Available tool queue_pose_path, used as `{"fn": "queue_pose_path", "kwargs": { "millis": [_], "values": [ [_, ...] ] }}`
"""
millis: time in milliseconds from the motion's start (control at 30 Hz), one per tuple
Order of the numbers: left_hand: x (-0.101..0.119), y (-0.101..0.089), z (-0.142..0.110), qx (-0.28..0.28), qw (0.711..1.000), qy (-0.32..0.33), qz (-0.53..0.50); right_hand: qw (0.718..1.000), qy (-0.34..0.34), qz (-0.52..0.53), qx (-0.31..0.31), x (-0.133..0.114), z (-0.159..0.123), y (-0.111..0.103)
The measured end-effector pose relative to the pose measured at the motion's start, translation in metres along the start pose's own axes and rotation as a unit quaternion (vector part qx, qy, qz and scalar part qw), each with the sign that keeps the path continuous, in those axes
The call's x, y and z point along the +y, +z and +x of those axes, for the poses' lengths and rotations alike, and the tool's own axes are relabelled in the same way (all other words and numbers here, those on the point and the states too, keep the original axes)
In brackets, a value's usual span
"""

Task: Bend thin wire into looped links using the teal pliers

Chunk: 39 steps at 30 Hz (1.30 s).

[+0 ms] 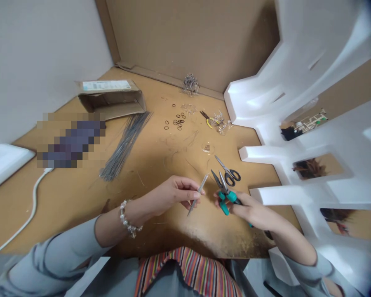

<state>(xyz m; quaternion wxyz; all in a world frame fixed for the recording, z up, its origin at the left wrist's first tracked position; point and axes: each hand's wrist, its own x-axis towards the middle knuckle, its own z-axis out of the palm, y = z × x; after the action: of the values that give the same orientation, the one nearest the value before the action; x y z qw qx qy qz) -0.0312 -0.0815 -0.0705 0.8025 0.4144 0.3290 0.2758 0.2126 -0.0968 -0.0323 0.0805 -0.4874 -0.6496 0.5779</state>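
Note:
Between its thumb and fingers, my left hand (185, 193) pinches a thin, straight, silvery piece (203, 181), perhaps a few short wires together; it slants up to the right. My right hand (250, 208) is wrapped around pliers (227, 196) with long pointed jaws and teal-and-black handles. The jaws are spread and point up and left, close to the top end of the silvery piece but apart from it. Just beyond the pliers lie scissors (232, 176) with black handles. A small clear round dish (208, 147) with brownish bits sits farther back.
A bundle of grey wires (125, 148) lies left, before an open cardboard box (114, 101). Dark rings (179, 123), yellow-handled pliers (207, 119) and tangled wire pieces (190, 82) lie farther back. White foam (259, 154) borders the right; a white cable (34, 198) runs left. Striped cloth (188, 268) covers my lap.

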Motion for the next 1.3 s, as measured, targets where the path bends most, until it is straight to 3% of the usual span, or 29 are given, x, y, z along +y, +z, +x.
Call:
{"fn": "queue_pose_path", "kwargs": {
  "millis": [300, 700, 1300],
  "values": [
    [-0.017, 0.001, 0.009, -0.059, 0.997, -0.020, 0.035, 0.998, -0.016, -0.030, -0.052, -0.008, 0.011, -0.005],
    [-0.019, 0.000, 0.010, -0.061, 0.997, -0.027, 0.050, 0.996, -0.026, -0.053, -0.074, -0.007, 0.018, -0.003],
    [-0.024, -0.006, 0.013, -0.063, 0.995, -0.039, 0.061, 0.981, 0.036, -0.188, 0.010, -0.005, 0.020, 0.004]
  ]
}}
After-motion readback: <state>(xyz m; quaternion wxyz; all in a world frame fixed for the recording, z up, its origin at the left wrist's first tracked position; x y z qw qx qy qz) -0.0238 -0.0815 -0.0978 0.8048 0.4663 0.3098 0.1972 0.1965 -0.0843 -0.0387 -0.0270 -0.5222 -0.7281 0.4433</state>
